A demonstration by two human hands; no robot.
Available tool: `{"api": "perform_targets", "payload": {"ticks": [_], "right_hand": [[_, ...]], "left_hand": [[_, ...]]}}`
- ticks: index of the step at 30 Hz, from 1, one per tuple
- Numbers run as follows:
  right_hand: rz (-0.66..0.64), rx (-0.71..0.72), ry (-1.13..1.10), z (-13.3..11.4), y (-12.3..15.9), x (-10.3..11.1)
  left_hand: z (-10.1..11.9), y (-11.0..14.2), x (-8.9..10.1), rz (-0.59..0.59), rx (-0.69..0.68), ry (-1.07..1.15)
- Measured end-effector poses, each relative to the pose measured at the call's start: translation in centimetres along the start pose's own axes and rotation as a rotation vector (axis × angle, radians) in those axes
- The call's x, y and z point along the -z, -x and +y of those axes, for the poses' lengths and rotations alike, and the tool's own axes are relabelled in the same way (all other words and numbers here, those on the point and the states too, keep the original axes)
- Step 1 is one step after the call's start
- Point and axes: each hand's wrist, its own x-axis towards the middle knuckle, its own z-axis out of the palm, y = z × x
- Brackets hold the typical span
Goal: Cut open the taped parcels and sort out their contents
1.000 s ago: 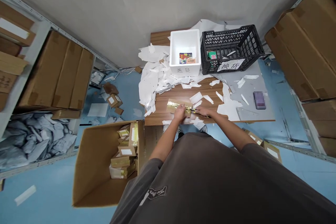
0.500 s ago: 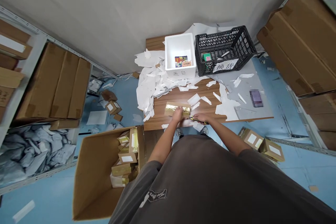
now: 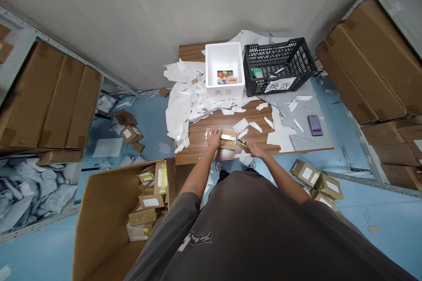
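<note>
On the wooden table (image 3: 204, 154) near its front edge lies a small cardboard box (image 3: 230, 144) with shiny tape along its top. My left hand (image 3: 215, 137) rests on the left part of the box, fingers spread across it. A yellow-and-black utility knife (image 3: 243, 143) is held in my right hand (image 3: 255, 149), its tip pointing left at the box's right end. Whether the blade touches the cardboard, I cannot tell. Torn white paper scraps (image 3: 240, 125) lie just behind the box.
Behind stand a white bin (image 3: 226, 92) with small colourful packs and a black crate (image 3: 280, 66). Torn wrapping (image 3: 180, 109) covers the table's left side; a blurred purple item (image 3: 315, 125) lies right. A large carton (image 3: 99, 224) of parcels is at lower left, shelves on both sides.
My left hand has shifted left along the box and its fingers have spread. The knife has drawn back to the box's right end. The whole view has shifted slightly.
</note>
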Motion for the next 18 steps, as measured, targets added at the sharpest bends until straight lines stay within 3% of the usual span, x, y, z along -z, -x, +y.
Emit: {"api": "perform_targets", "payload": {"ticks": [2, 5, 13, 18], "right_hand": [[-0.081, 0.076, 0.072, -0.6, 0.2, -0.6], [-0.080, 0.125, 0.145, -1.7, 0.7, -1.6], [-0.052, 0.008, 0.626, -5.0, 1.4, -3.2], [-0.074, -0.047, 0.827, -6.0, 1.4, -3.2]], "left_hand": [[0.0, -0.6, 0.0, -0.003, -0.009, -0.016], [-0.2, -0.5, -0.5, 0.053, -0.074, 0.001], [0.2, 1.7, -5.8, 0.298, -0.115, 0.178], [0.2, 1.5, -6.9, 0.339, -0.115, 0.326]]}}
